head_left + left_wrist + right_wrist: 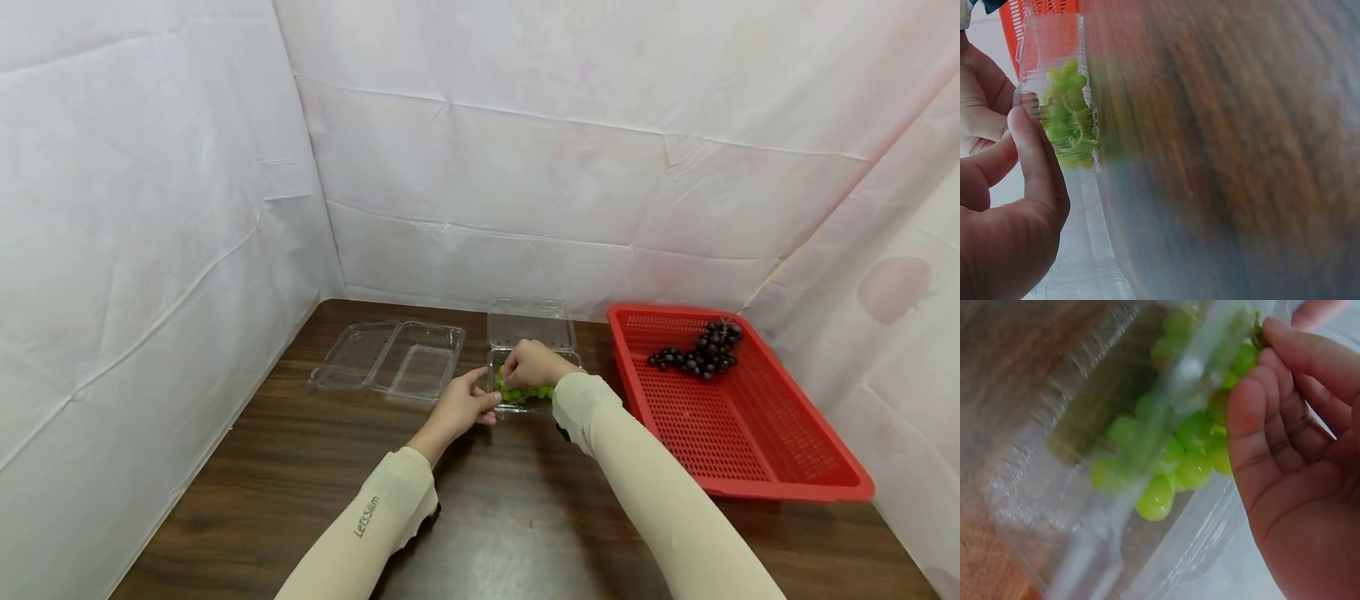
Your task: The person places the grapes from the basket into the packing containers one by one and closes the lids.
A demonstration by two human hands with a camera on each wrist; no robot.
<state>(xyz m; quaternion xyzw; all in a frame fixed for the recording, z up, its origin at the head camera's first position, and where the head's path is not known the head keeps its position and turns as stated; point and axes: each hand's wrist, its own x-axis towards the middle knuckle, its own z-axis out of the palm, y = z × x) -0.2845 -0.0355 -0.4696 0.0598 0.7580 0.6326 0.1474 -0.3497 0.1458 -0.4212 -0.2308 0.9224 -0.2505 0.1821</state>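
A bunch of green grapes (513,395) lies in a clear plastic container (576,358) whose lid is folded open toward the back wall. My right hand (536,364) reaches over the container and, in the right wrist view, pinches the stem (1258,330) at the end of the bunch between thumb and fingertips. At the container's left front corner, my left hand (460,404) holds the rim with thumb and fingers. Its fingertips (1021,125) are right at the rim in the left wrist view, with the green grapes (1067,112) showing through the clear wall.
Left of the hands stands a second clear container (421,361), opened flat on the brown wooden table (315,467). A red perforated basket (738,487) at the right holds a bunch of dark grapes (703,352). Pale cloth walls (480,183) border the table's back and sides.
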